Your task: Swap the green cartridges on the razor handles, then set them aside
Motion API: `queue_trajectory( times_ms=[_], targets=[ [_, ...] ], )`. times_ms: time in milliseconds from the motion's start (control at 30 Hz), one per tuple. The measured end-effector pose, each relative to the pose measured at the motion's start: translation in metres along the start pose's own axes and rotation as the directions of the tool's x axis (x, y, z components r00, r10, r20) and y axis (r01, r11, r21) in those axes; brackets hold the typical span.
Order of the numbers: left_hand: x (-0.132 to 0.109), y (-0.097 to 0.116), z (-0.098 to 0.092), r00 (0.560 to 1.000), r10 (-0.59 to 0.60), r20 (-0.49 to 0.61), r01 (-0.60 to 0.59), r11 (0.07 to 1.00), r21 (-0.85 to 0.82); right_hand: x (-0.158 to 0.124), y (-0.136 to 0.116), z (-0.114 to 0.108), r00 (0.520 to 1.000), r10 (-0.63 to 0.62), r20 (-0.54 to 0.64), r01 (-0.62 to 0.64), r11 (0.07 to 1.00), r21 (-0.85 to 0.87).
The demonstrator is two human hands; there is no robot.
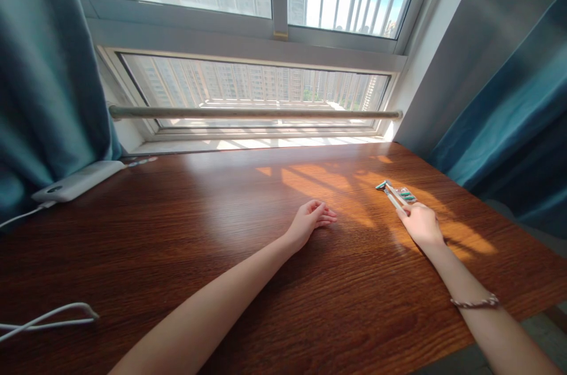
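My right hand (423, 223) is closed around the lower end of a razor (396, 198) at the right side of the wooden table (177, 245). The razor's head points away from me, toward the window. Just beyond my right fingers lies a small clear pack of razor blade cartridges (406, 194) with green strips. My left hand (311, 220) rests near the middle of the table, holding nothing. Its fingers are loosely bent and slightly apart, pointing right.
A white power strip (80, 180) with a cord lies at the table's far left. A looped white cable (53, 319) is at the near left. Blue curtains (48, 68) hang on both sides, and a metal rail (257, 113) crosses the window behind the table.
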State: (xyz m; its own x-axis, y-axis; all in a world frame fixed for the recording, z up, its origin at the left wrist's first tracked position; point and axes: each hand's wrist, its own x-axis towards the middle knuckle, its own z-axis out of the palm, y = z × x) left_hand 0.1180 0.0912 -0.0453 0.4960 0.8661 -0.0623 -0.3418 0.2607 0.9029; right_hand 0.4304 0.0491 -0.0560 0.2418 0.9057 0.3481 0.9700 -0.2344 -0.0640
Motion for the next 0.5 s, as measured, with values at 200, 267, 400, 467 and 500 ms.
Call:
queue_trajectory(
  times_ms=[200, 267, 400, 467, 500],
  targets=[
    [0.001, -0.0011, -0.0005, 1.0, 0.001, 0.0, -0.001, 1.0, 0.005, 0.0002, 0.0016, 0.003, 1.0, -0.004, -0.02, 0.004, 1.0, -0.02],
    [0.0015, -0.0015, -0.0009, 1.0, -0.001, 0.001, 0.001, 1.0, 0.007, 0.0007, 0.0025, 0.0042, 1.0, -0.005, -0.026, 0.005, 1.0, -0.022],
    [0.0018, -0.0018, -0.0013, 1.0, -0.001, 0.004, 0.001, 1.0, 0.011, 0.0016, 0.0044, 0.0062, 0.999, -0.006, -0.034, 0.005, 1.0, -0.017],
    [0.0016, -0.0019, -0.0011, 1.0, 0.002, 0.005, -0.002, 1.0, 0.014, 0.002, 0.0049, 0.0068, 0.999, 0.0, -0.04, 0.0, 1.0, -0.012],
    [0.0015, -0.0019, -0.0008, 1.0, 0.004, 0.004, -0.004, 1.0, 0.016, 0.0021, 0.005, 0.0069, 0.999, 0.001, -0.043, -0.001, 1.0, -0.008]
  ],
)
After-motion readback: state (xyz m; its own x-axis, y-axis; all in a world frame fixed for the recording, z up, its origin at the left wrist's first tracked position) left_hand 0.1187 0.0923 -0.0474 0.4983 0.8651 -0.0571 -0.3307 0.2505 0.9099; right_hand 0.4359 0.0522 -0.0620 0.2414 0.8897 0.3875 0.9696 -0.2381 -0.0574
